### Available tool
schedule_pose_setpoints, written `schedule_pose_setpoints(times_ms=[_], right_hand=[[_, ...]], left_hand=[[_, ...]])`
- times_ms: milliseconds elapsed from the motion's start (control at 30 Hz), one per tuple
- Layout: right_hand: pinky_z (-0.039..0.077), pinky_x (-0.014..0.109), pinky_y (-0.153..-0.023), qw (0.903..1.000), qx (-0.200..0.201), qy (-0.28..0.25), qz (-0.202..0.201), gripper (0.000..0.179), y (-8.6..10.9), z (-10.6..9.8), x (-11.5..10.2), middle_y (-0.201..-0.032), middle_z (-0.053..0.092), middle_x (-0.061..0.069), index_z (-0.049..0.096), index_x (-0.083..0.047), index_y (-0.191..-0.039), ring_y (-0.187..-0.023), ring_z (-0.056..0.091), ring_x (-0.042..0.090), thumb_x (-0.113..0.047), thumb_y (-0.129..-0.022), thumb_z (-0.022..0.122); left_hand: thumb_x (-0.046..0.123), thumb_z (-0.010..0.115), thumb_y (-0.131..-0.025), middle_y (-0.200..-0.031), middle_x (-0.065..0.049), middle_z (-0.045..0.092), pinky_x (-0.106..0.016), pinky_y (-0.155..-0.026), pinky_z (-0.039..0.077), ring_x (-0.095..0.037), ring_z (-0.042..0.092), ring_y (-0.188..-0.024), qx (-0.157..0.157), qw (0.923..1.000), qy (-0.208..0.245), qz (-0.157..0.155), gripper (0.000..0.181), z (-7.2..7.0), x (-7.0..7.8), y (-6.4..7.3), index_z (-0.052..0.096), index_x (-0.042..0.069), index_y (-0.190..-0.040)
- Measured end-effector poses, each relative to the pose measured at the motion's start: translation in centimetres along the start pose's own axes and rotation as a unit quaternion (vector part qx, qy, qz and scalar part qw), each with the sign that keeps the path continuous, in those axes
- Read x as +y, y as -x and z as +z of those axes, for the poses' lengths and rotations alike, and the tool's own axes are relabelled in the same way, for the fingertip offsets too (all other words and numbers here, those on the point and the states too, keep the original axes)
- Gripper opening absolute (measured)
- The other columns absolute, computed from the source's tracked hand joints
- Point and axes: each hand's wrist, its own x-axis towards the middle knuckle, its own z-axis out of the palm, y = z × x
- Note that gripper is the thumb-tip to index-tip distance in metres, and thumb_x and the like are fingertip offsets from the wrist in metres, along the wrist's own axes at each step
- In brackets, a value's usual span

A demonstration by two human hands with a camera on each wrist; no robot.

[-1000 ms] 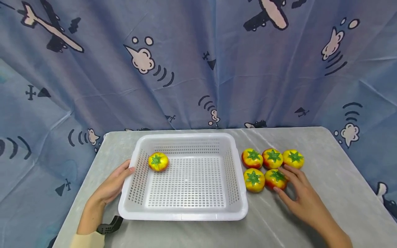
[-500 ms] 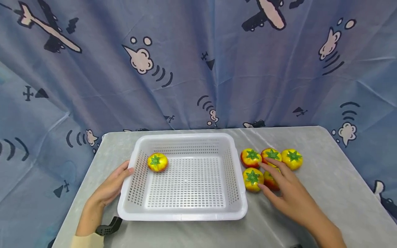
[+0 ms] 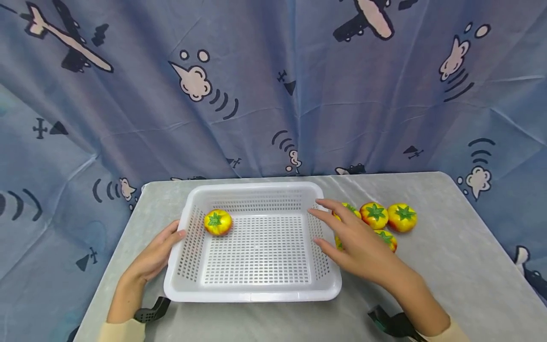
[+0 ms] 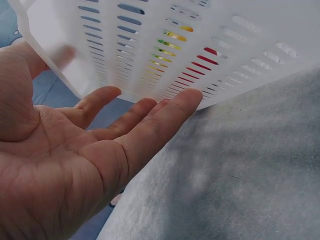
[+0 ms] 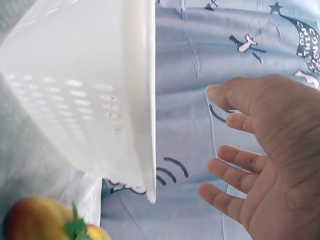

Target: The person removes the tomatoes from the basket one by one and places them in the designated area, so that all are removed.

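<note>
A white perforated plastic basket (image 3: 256, 297) stands on the table. One yellow-red tomato-like fruit (image 3: 218, 222) with a green leafy top lies at its left end. My left hand (image 3: 155, 254) holds the basket's left side, thumb over the rim; in the left wrist view, the fingers (image 4: 157, 122) press its outer wall from below. Over the right rim hovers my right hand (image 3: 354, 240), fingers spread and apart from the basket in the right wrist view. Nothing is in it. Behind and beside it sit several similar fruits (image 3: 374, 216), some partly hidden.
The grey-covered table (image 3: 461, 266) extends to the right of the fruits. Behind it hangs a blue curtain (image 3: 256, 95) with aeroplane prints. Dark wrist devices (image 3: 391, 323) show near both wrists.
My right hand has moved left from the fruit group to above the basket's right rim, carrying nothing visible. My left hand and the basket have stayed in place.
</note>
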Motion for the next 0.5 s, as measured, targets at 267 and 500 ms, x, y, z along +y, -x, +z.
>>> schedule_pose_setpoints(times_ms=[267,500], right_hand=[[0.051,0.054,-0.107,0.9991,-0.027,-0.016,-0.029,0.060,-2.6,0.3,-1.3,-0.159,0.040,0.007,0.049,-0.026,-0.149,-0.138,0.051,0.031,-0.037,-0.094,0.070],[0.051,0.051,-0.108,0.9952,-0.082,-0.019,-0.049,0.059,-4.8,1.0,-2.3,-0.160,0.038,0.007,0.046,-0.027,-0.151,-0.138,0.052,0.030,-0.039,-0.097,0.066]], left_hand=[[0.033,0.034,-0.111,-0.149,-0.038,0.033,-0.055,-0.089,0.060,-0.023,0.068,-0.114,-0.003,1.0000,-0.004,0.003,0.061,-0.1,0.2,0.0,0.007,0.012,-0.161],[0.034,0.034,-0.111,-0.150,-0.038,0.031,-0.057,-0.090,0.059,-0.023,0.067,-0.115,-0.008,1.0000,-0.003,0.001,0.062,0.1,0.2,0.0,0.006,0.012,-0.161]])
